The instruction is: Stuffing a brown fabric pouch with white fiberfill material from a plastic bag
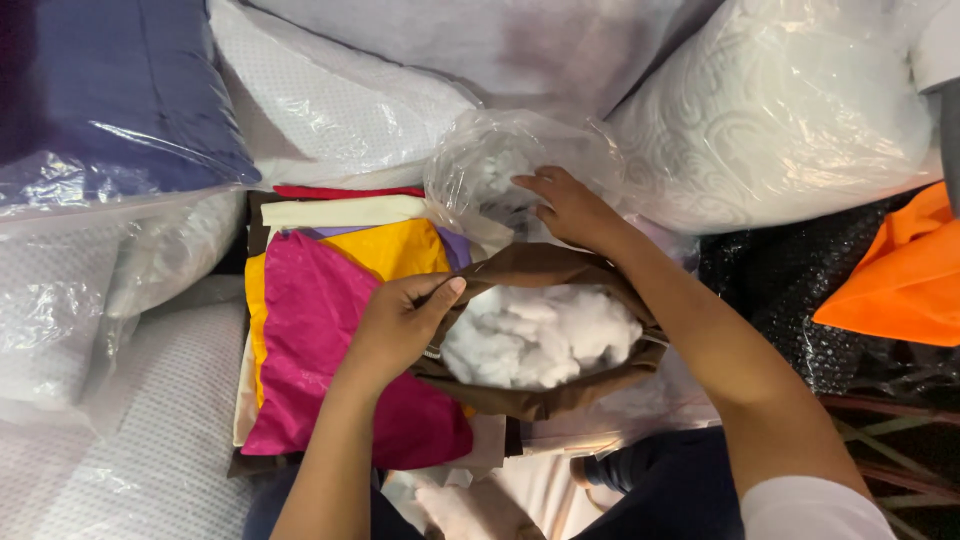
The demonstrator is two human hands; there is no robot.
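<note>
While the left hand (400,325) pinches the brown cover (545,400) full of white stuffing (540,335), right-hand fingers (545,190) clutch a clear bag (480,165)

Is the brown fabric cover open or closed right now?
Open. The left hand holds the rim of the brown cover apart, and white stuffing shows inside its mouth.

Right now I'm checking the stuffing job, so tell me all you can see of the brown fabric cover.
The brown fabric cover is soft cloth, its mouth held wide open and packed with white fluffy filling. The left hand pinches its near rim, thumb on top; the right forearm crosses its far edge. It lies beside stacked coloured fabrics.
</note>
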